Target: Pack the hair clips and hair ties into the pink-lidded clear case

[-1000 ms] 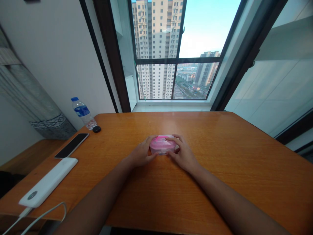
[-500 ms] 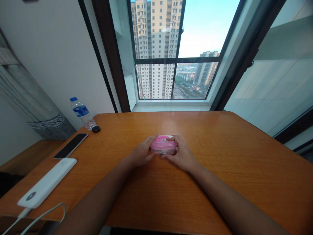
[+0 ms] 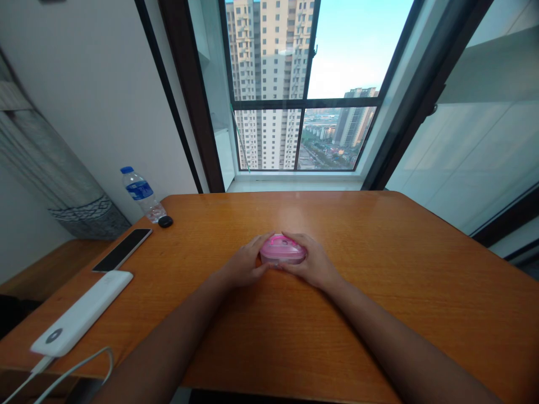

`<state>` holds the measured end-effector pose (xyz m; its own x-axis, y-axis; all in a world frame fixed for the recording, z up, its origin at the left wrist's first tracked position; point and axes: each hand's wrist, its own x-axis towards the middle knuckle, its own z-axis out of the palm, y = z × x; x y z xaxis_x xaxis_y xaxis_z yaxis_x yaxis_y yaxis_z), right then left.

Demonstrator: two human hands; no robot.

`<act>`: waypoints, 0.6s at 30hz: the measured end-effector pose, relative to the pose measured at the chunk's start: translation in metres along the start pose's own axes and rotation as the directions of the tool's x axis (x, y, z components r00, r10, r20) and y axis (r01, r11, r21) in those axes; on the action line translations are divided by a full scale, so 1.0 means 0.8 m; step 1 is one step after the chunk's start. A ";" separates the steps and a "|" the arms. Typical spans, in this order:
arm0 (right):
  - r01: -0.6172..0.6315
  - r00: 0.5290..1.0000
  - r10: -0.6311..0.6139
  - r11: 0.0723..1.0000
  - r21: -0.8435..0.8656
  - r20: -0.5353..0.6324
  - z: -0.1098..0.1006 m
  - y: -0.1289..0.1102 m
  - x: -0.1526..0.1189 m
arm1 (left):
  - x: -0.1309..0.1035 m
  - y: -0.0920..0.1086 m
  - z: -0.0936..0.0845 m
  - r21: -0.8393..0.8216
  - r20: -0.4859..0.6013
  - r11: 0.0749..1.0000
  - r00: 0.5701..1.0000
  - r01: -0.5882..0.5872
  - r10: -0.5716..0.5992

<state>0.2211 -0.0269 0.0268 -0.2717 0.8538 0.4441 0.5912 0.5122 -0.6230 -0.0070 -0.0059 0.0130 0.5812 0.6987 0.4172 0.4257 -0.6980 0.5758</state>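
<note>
A small pink box with a lid [image 3: 283,253] is at the middle of the wooden table [image 3: 379,269]; its lower part looks clear. My left hand [image 3: 246,261] grips its left end, with the thumb at the near side and the fingers around the far left. On the right end, my right hand [image 3: 314,261] is closed around it, fingers reaching over the far top edge and thumb along the front. A brighter pink handle shows on the lid, partly covered by my right fingers.
Along the table's left side lie a white power bank [image 3: 84,314] with a white cable [image 3: 80,365], a phone [image 3: 122,250] and a small black round object [image 3: 165,221]. A water bottle [image 3: 143,195] with a blue cap stands near the far left corner. Beyond the table is a window [image 3: 303,104].
My right fingers have shifted from the lid's top toward its far edge. The box has turned slightly, and the pink handle looks lower. My left hand stays nearly the same.
</note>
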 end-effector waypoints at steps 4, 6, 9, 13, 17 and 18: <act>-0.012 1.000 0.012 1.000 -0.009 -0.017 0.001 0.003 0.004 | 0.000 0.001 0.000 -0.014 -0.007 1.000 1.000 -0.001 0.001; -0.003 0.999 0.002 1.000 -0.010 -0.038 0.003 0.005 0.006 | 0.001 0.000 0.000 -0.015 -0.012 1.000 1.000 0.005 -0.005; 0.015 0.999 -0.016 1.000 -0.021 -0.047 0.007 0.009 0.008 | 0.001 -0.001 0.001 -0.010 -0.021 1.000 1.000 0.016 -0.016; 0.017 0.998 -0.019 0.999 -0.034 -0.062 0.010 0.013 0.008 | 0.001 -0.002 0.001 0.006 -0.023 1.000 0.999 0.026 -0.026; 0.025 0.997 -0.029 0.998 -0.054 -0.071 0.011 0.013 0.008 | 0.001 -0.003 0.002 0.020 -0.027 0.999 0.999 0.027 -0.026; 0.024 0.997 -0.028 0.998 -0.057 -0.071 0.011 0.013 0.008 | 0.001 -0.004 0.002 0.022 -0.028 0.999 0.999 0.028 -0.027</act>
<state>0.2186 -0.0151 0.0175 -0.2336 0.8301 0.5063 0.6269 0.5266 -0.5742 -0.0067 -0.0038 0.0105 0.5499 0.7213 0.4211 0.4569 -0.6818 0.5713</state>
